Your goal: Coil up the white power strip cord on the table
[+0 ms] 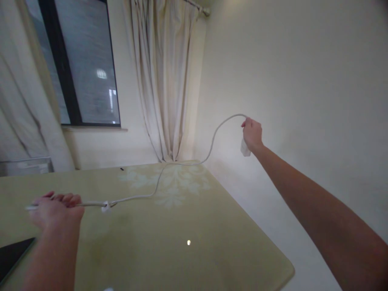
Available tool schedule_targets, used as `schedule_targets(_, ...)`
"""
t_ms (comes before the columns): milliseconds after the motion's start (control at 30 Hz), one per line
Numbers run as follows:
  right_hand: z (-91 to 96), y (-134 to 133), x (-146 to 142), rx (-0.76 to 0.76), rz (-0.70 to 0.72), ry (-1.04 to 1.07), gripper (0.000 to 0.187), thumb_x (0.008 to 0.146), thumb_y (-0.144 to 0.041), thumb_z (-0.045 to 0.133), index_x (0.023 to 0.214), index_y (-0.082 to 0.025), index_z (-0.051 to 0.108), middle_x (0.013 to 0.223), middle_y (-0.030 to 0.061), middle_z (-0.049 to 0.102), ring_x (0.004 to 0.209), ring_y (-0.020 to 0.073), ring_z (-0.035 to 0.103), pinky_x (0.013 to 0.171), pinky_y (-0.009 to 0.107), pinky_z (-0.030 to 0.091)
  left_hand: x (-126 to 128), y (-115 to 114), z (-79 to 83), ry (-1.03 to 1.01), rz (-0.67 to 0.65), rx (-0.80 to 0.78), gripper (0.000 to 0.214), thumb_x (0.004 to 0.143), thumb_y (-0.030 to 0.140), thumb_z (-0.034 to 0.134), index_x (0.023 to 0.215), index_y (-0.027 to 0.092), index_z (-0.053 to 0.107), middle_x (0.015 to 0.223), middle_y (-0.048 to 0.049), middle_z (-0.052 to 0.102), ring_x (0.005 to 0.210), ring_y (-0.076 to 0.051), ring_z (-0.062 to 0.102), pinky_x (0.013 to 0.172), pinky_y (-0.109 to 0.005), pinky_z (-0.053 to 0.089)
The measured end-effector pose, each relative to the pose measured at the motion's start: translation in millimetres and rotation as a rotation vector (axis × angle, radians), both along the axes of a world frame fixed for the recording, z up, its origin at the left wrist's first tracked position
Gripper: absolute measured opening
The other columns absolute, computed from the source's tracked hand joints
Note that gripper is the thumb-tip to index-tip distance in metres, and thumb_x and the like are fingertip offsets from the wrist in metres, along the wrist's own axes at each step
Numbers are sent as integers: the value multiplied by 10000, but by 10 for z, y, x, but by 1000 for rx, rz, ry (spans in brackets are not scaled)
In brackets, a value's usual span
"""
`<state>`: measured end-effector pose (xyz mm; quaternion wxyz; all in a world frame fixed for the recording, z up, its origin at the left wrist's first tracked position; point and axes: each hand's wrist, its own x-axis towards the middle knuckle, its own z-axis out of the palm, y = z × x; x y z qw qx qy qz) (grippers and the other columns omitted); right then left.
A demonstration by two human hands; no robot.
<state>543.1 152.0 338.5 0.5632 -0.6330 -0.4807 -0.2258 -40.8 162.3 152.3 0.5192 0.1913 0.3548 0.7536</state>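
Observation:
A long white cable (154, 190) runs between my two hands, partly across the table and partly in the air. My left hand (57, 210), at the left over the table, is closed around a folded length of it. A small white piece (106, 207) sits on the cable just right of that hand. Raised at the right in front of the wall, my right hand (252, 132) is closed on the cable's other end. A white block (245, 148), perhaps a power adapter, shows below its fingers; the rest is hidden by the hand.
The greenish table (145, 242) has a pale leaf pattern and a rounded right corner. A dark flat object (13, 254) lies at its left edge, a tiny dark item (121, 169) near the back. Curtains (165, 81) and a window (86, 60) are behind; a wall (297, 101) stands right.

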Motion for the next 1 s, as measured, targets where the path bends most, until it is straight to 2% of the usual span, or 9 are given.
schedule_targets(100, -174, -31, -311, -281, 93, -213, 512, 1076, -401, 335, 702, -192, 614, 736, 65, 649, 727, 198, 580, 730, 320, 405, 171, -105, 177, -70, -150, 72, 356, 1080, 138, 203, 747, 225, 292, 420, 106, 307, 288, -59, 245, 296, -86, 243)
schedule_targets(200, -386, -58, -756, -580, 127, -428, 426, 1057, -414, 465, 763, -188, 674, 775, 79, 687, 718, 200, 604, 715, 306, 391, 406, -199, 355, -84, -374, 45, 416, 1127, 260, 194, 765, 211, 392, 483, 95, 361, 316, -26, 281, 284, -71, 214)
schedule_targets(300, -528, -129, -1167, -730, 224, -628, 461, 1064, -502, 461, 835, -191, 713, 818, 101, 719, 763, 225, 641, 709, 305, 392, 578, -239, 428, -56, -393, 11, 339, 1108, 189, 294, 827, 190, 483, 564, 80, 417, 332, -11, 316, 275, -73, 173)
schedule_targets(433, -614, -277, -1639, -836, 321, -830, 618, 1102, -541, 266, 945, -196, 754, 917, 122, 763, 837, 253, 690, 716, 313, 413, 694, -244, 428, -135, -486, 61, 276, 1061, 70, 330, 941, 138, 569, 639, 67, 446, 354, -2, 356, 282, -85, 209)
schedule_targets(567, -686, -412, -2030, -862, 358, -1047, 676, 1079, -621, 240, 1013, -196, 761, 946, 137, 781, 874, 276, 719, 709, 314, 431, 771, -258, 446, -266, -606, 123, 364, 1066, 50, 240, 926, 116, 569, 609, 80, 413, 356, -8, 366, 297, -92, 230)
schedule_targets(700, -757, -463, -2202, -858, 432, -1285, 667, 1036, -700, 307, 1033, -202, 751, 878, 131, 783, 809, 269, 725, 679, 309, 411, 867, -303, 455, -83, -609, 133, 289, 1038, 62, 356, 941, 106, 624, 592, 90, 385, 343, -17, 301, 289, -115, 192)
schedule_targets(833, -884, -352, -2091, -822, 516, -1509, 350, 1068, -444, 503, 1065, -193, 746, 898, 110, 789, 835, 227, 710, 757, 327, 410, 973, -348, 403, 296, -545, 111, 183, 977, 158, 546, 1063, 94, 693, 613, 76, 412, 381, -26, 266, 314, -112, 189)
schedule_targets(900, -1008, -231, -1960, -751, 535, -1511, 156, 981, -231, 635, 907, -182, 763, 858, 94, 783, 859, 213, 685, 841, 351, 414, 996, -357, 371, 451, -486, 103, 201, 947, 238, 613, 1062, 99, 704, 621, 68, 427, 406, -30, 271, 331, -108, 191)
schedule_targets(1000, -1258, -42, -1742, -586, 595, -1248, 307, 781, -26, 685, 557, -231, 644, 597, 37, 681, 792, 208, 628, 902, 373, 426, 976, -358, 347, 539, -398, 111, 310, 893, 348, 678, 1100, 117, 694, 629, 69, 434, 428, -36, 270, 351, -111, 186)
